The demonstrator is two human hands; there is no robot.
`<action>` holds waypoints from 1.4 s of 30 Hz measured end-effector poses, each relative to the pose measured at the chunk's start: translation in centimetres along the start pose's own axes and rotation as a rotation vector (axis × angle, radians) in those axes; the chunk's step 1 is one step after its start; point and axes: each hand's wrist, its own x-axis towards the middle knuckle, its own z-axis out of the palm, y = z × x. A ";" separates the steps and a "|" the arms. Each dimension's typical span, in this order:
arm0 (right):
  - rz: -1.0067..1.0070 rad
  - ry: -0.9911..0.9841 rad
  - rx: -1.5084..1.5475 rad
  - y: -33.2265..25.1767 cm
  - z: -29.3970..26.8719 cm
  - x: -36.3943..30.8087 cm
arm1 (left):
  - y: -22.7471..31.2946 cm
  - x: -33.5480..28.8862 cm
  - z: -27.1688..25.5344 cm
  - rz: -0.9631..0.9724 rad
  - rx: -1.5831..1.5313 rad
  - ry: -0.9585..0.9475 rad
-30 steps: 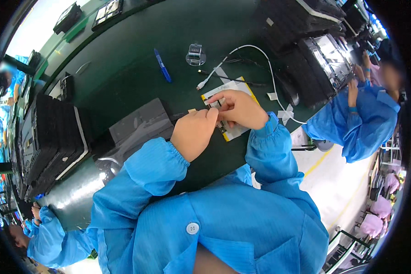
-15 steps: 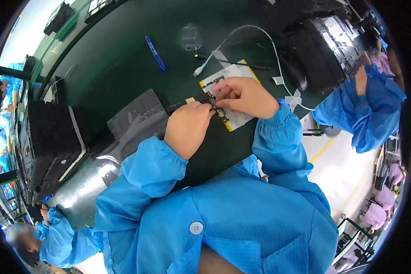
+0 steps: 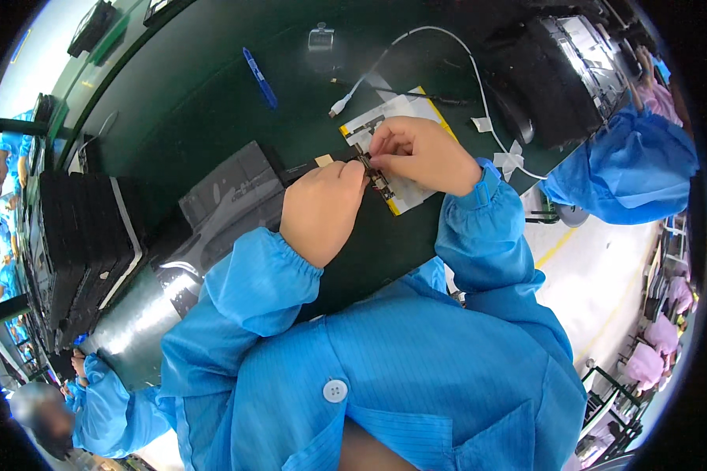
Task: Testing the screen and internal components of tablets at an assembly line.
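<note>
My left hand (image 3: 320, 210) is closed, its thumb and curled fingers pressing the near end of a narrow dark circuit board (image 3: 380, 185). From the other side, my right hand (image 3: 430, 158) pinches at the same board, thumb against fingertips. What lies between those fingertips is too small to make out. Under the board and my right hand is a flat white battery pack (image 3: 407, 196) with yellow edges. A dark strip with a tan tab (image 3: 324, 160) runs from the board toward a flat black panel (image 3: 232, 184) to the left of my left hand.
Beyond the pack lie a white USB cable (image 3: 471, 67), a thin black cable (image 3: 440, 100), a blue pen (image 3: 259, 78) and a clear plastic piece (image 3: 321, 38). Stacked black panels (image 3: 82, 243) stand at left; a black device (image 3: 554, 78) lies at right, near a co-worker's blue sleeve (image 3: 613, 169).
The view has shifted a little, so the table things sit slightly higher. My right fingertips have drawn closer together at the board; my left hand keeps its place on it.
</note>
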 end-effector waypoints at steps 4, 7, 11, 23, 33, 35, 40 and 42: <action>0.014 0.002 0.023 -0.2 0.0 -0.1 | -0.1 0.1 0.1 -0.025 -0.051 -0.030; 0.046 0.001 0.019 -0.1 -0.1 0.0 | -0.2 0.3 0.2 -0.047 -0.078 -0.032; 0.044 0.017 0.007 -0.2 0.0 0.0 | -0.2 0.4 0.2 -0.050 -0.081 -0.043; -0.048 0.074 -0.241 -0.2 0.3 0.2 | -0.2 0.6 0.3 -0.054 -0.088 -0.077; -0.142 0.039 -0.405 -0.9 0.4 0.2 | -0.3 0.4 0.2 -0.093 -0.077 -0.149; -0.148 0.005 -0.458 -1.0 0.2 0.5 | -0.3 0.4 -1.7 0.017 -0.075 -0.063; -0.347 0.129 -0.450 -0.6 0.7 2.3 | -4.8 0.1 -8.4 0.088 0.208 0.166; -0.628 0.187 -0.575 -0.6 1.4 3.2 | -7.3 -1.4 -9.5 -0.062 0.290 0.123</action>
